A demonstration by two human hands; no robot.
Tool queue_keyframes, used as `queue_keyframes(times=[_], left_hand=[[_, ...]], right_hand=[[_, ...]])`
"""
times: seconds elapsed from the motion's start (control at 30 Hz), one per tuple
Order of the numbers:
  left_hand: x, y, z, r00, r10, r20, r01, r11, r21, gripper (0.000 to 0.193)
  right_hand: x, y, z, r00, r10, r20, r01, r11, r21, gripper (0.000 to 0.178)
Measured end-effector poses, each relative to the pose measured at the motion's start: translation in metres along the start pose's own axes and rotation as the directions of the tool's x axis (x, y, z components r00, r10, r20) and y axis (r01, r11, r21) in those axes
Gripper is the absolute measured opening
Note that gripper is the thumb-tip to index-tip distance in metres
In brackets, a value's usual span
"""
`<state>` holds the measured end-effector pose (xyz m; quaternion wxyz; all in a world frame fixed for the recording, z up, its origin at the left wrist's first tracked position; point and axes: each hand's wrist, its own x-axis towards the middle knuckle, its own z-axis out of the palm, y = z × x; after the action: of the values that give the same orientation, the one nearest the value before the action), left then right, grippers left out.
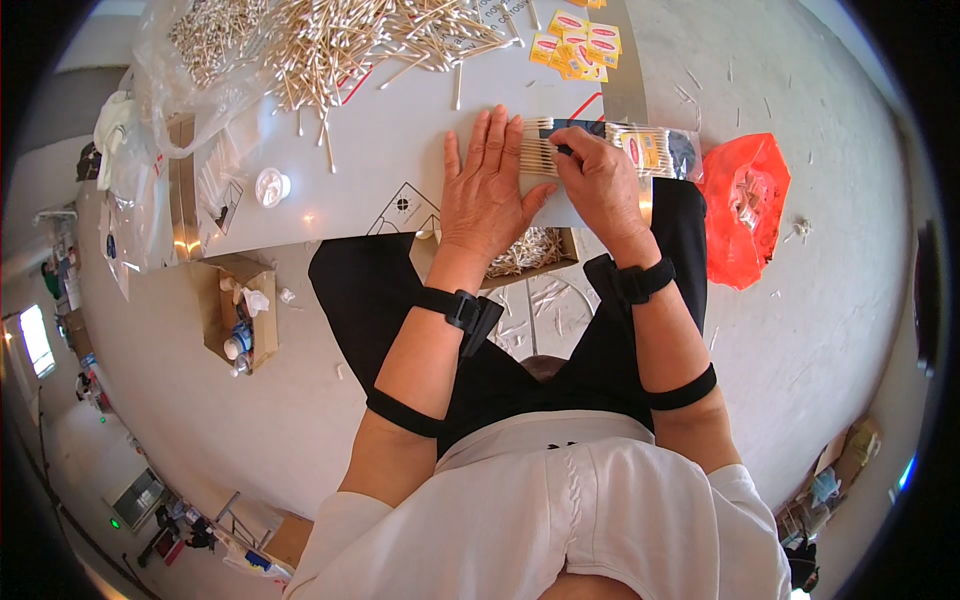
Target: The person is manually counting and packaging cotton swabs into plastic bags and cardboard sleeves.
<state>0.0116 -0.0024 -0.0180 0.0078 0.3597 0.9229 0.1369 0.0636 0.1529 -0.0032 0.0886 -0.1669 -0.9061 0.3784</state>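
The left hand (485,195) lies flat — fingers straight, unclenched — beside cotton swabs (536,160). The right hand (602,185) curls over them, grip unclear.

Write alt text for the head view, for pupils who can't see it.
A person's left hand lies flat beside a row of cotton swabs while the right hand curls over it. Beyond lie heaped loose swabs and yellow labels; a red bag is at right.

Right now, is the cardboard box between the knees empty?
Not empty: the box shows a pile of pale sticks inside; how full, I cannot tell.
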Motion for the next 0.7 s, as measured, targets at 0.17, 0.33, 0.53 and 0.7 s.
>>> queue_keyframes(times=[0.17, 0.33, 0.53, 0.7], left_hand=[[0.0, 0.0, -0.001, 1.0, 0.0, 0.005, 0.0, 1.0, 0.0, 0.085], [-0.001, 0.0, 0.0, 1.0, -0.003, -0.03, 0.003, 1.0, -0.015, 0.084], [-0.001, -0.002, 0.0, 1.0, 0.012, -0.011, -0.012, 1.0, -0.022, 0.08], [-0.001, -0.001, 0.001, 1.0, 0.01, -0.015, -0.011, 1.0, -0.024, 0.079]], right_hand=[[0.001, -0.003, -0.004, 1.0, 0.011, 0.016, -0.011, 1.0, 0.01, 0.024], [0.001, -0.009, -0.014, 0.994, 0.013, 0.104, -0.013, 1.0, -0.004, 0.054], [0.011, -0.001, -0.012, 0.985, -0.078, 0.152, 0.1, 0.985, -0.143, 0.056], [0.011, 0.004, -0.009, 0.991, -0.104, 0.088, 0.113, 0.988, -0.107, 0.046]])
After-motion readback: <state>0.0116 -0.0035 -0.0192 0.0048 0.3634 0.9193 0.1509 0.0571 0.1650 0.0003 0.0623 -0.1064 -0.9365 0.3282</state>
